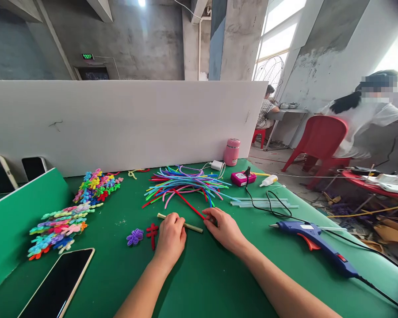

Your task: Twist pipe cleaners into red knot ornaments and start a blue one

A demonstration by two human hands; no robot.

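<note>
My left hand [171, 236] is closed over a pale, thin stick [194, 228] that lies crosswise under its fingers. The fingertips of my right hand [224, 227] pinch the near end of a red pipe cleaner [189, 204], which runs back into a loose pile of multicoloured pipe cleaners [185, 182]. To the left of my left hand lie a red piece of bent pipe cleaner [152, 235] with crossbars and a purple pipe-cleaner flower [134, 237]. The parts of the stick beneath my left fingers are hidden.
Stacks of colourful pipe-cleaner flowers [61, 227] and a phone [58, 282] are on the left. At right lie a blue glue gun [313, 240] with its cord, clear glue sticks [265, 202] and a magenta box [243, 178]. A pink bottle [231, 152] stands by the white partition [129, 126].
</note>
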